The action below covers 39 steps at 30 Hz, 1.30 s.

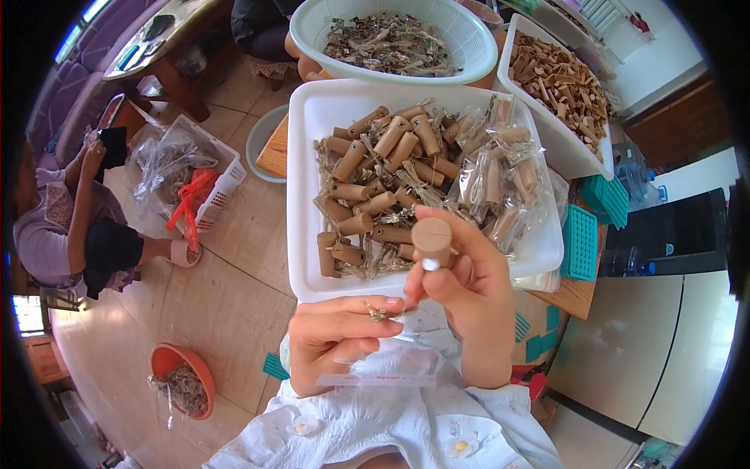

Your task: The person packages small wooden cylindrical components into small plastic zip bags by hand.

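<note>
My right hand [469, 301] holds a tan cork stopper [431, 241] upright by its small white end, just in front of the white tray [305, 234]. Close beside it, my left hand [336, 336] pinches a thin wire strand [380, 314] between thumb and forefinger. A clear plastic bag [387, 374] lies on my lap under that hand. The tray carries many cork stoppers [375, 195] tangled in fine wire, with several clear bagged ones [500, 180] on its right side.
A round white basket [469, 59] of wire scraps and a white tray [547, 137] of corks stand beyond. Teal plastic grids [580, 242] lie right. A person [70, 227] sits on the floor at left near a white crate [223, 184] and an orange bowl [168, 361].
</note>
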Each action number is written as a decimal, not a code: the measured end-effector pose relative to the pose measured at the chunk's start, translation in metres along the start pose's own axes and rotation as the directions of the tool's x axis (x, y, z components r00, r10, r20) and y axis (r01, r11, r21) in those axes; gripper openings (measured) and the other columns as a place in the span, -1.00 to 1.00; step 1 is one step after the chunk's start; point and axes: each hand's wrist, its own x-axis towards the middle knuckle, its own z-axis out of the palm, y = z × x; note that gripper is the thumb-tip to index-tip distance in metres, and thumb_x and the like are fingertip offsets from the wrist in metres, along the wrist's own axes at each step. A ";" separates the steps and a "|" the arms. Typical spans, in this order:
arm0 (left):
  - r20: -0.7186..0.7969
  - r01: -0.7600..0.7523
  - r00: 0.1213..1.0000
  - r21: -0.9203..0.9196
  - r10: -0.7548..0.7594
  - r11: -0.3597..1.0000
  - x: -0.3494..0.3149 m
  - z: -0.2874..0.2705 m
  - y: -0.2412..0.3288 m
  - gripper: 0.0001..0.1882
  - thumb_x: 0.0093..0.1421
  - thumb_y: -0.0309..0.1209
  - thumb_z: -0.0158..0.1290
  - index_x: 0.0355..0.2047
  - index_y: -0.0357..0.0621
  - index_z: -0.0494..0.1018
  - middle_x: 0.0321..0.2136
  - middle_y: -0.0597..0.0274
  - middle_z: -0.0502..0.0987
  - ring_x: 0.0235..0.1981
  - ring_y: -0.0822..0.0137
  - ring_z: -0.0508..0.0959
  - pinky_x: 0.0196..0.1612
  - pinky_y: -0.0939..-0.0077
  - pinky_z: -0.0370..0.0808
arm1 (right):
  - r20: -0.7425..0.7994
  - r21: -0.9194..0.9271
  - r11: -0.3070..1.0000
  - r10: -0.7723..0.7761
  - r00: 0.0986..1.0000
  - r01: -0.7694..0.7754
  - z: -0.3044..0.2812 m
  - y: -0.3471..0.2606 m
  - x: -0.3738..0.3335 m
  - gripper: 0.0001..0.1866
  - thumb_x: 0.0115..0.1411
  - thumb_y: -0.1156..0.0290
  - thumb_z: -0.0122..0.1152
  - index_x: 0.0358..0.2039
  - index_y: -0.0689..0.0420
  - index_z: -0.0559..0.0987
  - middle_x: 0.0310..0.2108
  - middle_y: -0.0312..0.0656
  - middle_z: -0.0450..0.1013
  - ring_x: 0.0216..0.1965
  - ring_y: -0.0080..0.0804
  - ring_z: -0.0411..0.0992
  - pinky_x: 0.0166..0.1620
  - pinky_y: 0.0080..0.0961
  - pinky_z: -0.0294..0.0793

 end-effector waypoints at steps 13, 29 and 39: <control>-0.040 -0.212 0.977 -0.039 0.211 0.976 -0.004 0.009 -0.017 -0.69 0.01 -0.55 0.05 -0.18 -0.27 0.42 -0.15 -0.10 0.40 -0.23 0.16 0.51 -0.23 0.54 0.41 | 0.033 -0.117 0.985 -0.122 0.992 0.125 0.003 0.019 -0.019 -0.56 0.05 0.47 0.12 -0.01 0.17 0.34 0.05 -0.13 0.17 -0.15 -0.48 0.34 -0.19 -0.64 0.41; -0.188 -0.322 0.918 0.155 0.348 0.934 -0.012 0.022 -0.036 -0.58 0.16 -0.45 -0.14 0.04 -0.24 0.17 0.04 -0.14 0.18 -0.12 0.18 0.42 -0.18 0.49 0.42 | -0.051 -0.292 0.907 -0.332 0.942 0.304 0.020 0.035 -0.021 -0.42 -0.13 0.67 0.18 -0.01 0.20 0.33 -0.05 -0.02 0.28 -0.15 -0.35 0.39 -0.23 -0.53 0.49; -0.124 -0.212 0.961 0.240 0.247 0.947 -0.002 0.024 -0.025 -0.59 0.17 -0.34 -0.11 0.01 -0.25 0.24 -0.11 -0.16 0.35 -0.66 0.50 0.45 -0.67 0.72 0.35 | -0.096 -0.306 0.895 -0.367 0.925 0.323 0.024 0.037 -0.014 -0.43 -0.14 0.73 0.10 -0.02 0.22 0.34 -0.03 -0.03 0.27 -0.14 -0.36 0.39 -0.21 -0.57 0.46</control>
